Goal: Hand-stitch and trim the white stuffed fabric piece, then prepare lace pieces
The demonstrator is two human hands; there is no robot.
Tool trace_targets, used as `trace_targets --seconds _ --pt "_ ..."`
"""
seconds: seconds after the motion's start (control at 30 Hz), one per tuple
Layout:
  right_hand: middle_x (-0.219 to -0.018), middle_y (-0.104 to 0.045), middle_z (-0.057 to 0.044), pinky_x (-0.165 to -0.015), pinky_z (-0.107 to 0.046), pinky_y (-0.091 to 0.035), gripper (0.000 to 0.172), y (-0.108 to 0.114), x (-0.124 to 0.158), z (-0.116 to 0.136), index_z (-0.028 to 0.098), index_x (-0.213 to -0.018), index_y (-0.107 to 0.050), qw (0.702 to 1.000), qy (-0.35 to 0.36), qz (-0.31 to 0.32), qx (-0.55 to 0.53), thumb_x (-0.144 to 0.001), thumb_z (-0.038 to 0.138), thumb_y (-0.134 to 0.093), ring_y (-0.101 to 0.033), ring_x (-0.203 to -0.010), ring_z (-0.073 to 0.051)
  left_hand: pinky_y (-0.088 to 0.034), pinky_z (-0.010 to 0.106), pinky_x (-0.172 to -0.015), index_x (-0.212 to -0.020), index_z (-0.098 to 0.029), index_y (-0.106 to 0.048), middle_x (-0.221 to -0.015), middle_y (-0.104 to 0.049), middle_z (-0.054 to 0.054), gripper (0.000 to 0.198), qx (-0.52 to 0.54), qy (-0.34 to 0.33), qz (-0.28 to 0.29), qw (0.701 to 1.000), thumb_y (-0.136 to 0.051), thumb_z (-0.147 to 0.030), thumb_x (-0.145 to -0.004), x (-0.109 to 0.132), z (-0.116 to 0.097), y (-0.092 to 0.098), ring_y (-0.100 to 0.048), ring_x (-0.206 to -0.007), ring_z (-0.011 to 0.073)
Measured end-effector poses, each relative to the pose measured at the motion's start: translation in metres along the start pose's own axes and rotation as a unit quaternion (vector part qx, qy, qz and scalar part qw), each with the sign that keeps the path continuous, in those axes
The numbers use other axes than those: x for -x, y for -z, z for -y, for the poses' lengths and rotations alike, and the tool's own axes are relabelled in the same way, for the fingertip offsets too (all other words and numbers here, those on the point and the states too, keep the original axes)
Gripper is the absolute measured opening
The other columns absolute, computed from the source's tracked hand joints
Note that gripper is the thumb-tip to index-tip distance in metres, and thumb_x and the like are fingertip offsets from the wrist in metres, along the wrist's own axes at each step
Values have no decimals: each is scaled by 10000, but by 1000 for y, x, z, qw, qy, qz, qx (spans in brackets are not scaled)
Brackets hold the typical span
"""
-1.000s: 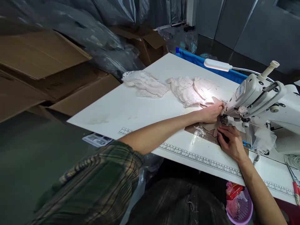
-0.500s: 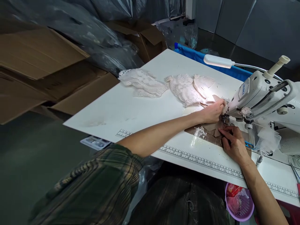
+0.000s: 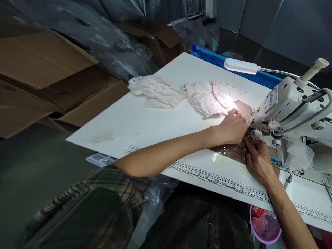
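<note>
A beige fabric piece [image 3: 243, 110] lies at the needle end of a white sewing machine [image 3: 282, 100], partly hidden by my left hand [image 3: 232, 128]. That hand is closed, with its curled fingers on the fabric just left of the needle. My right hand [image 3: 259, 160] is in front of the needle, fingers bent and fingertips pressed together at the fabric's near edge. The fingertips of both hands almost meet beside the presser foot, which is mostly covered. White lace pieces [image 3: 207, 98] are heaped beyond my left hand, and more lace [image 3: 157, 91] lies farther left.
The white table [image 3: 109, 128] has a printed ruler [image 3: 207, 176] along its near edge. A lamp [image 3: 241, 65] reaches over it. White netting [image 3: 299, 154] hangs by the machine. Below is a purple basket [image 3: 267, 238]; cardboard boxes [image 3: 85, 103] stand to the left.
My left hand has turned and shifted slightly left and nearer me. The beige fabric now shows beyond it instead of in front. My right fingertips have moved slightly closer to the needle.
</note>
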State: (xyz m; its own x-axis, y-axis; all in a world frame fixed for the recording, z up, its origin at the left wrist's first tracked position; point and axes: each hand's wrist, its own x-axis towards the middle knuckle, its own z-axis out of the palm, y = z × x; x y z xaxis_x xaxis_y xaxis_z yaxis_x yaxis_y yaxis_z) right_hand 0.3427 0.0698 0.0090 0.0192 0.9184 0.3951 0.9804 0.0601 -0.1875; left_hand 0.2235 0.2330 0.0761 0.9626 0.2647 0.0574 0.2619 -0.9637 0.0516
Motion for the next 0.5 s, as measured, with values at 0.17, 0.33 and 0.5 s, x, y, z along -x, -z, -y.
trace_targets --seconds 0.17,0.33,0.5 --pt "-1077 -552 -149 -855 -478 -545 535 3 1 6 206 -1432 -554 1000 1 -16 -3 -917 124 -438 -553 -978 -284 -349 371 -750 -1023 -103 -714 -1116 -653 176 252 -14 11 71 997 -507 -92 -880 5 -8 -4 -572 -950 283" --pt "-1108 -584 -158 -851 -467 -545 489 5 1 13 196 -1398 -562 999 4 -43 -13 -933 116 -433 -561 -1005 -288 -365 377 -809 -1091 -93 -702 -1218 -624 171 283 -29 -9 36 999 -502 -109 -891 1 1 -13 -576 -1008 281" --pt "-1158 -601 -170 -881 -480 -536 454 6 1 16 186 -1365 -580 998 2 -47 -31 -942 118 -430 -565 -1051 -297 -365 397 -924 -1191 -101 -662 -1323 -600 159 338 -18 3 -23 1000 -460 -146 -924 -4 12 -27 -573 -1056 276"
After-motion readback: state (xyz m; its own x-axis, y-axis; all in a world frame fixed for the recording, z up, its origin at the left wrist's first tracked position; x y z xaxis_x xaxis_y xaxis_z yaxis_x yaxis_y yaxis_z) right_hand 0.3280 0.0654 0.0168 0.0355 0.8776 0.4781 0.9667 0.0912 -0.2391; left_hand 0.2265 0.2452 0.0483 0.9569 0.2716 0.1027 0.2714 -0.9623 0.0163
